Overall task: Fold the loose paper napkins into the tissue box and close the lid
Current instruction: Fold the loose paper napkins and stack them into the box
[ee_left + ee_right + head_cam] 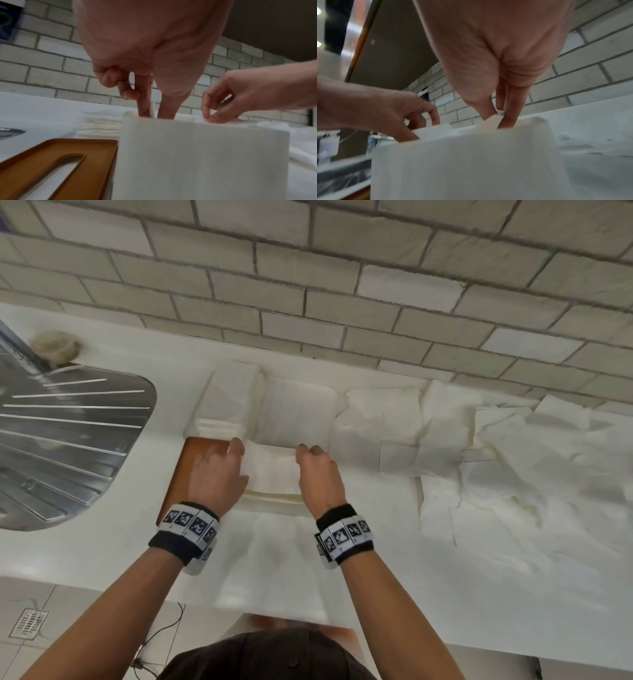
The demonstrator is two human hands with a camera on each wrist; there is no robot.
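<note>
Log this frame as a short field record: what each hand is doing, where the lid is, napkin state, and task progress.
left hand: left hand pinches the far left corner of the white paper napkin
right hand: right hand pinches the napkin's far right corner
napkin position: held over the cream rectangular tissue box
lid: brown slotted lid lies off the box, on the white counter to its left
folded stock: stack of folded white napkins behind the lid
loose stock: scattered white napkins to the right
progress: lid not yet closed

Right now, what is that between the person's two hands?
A white paper napkin, pinched at its far corners by the left hand and the right hand, over the open tissue box. The head view shows it best.
</note>
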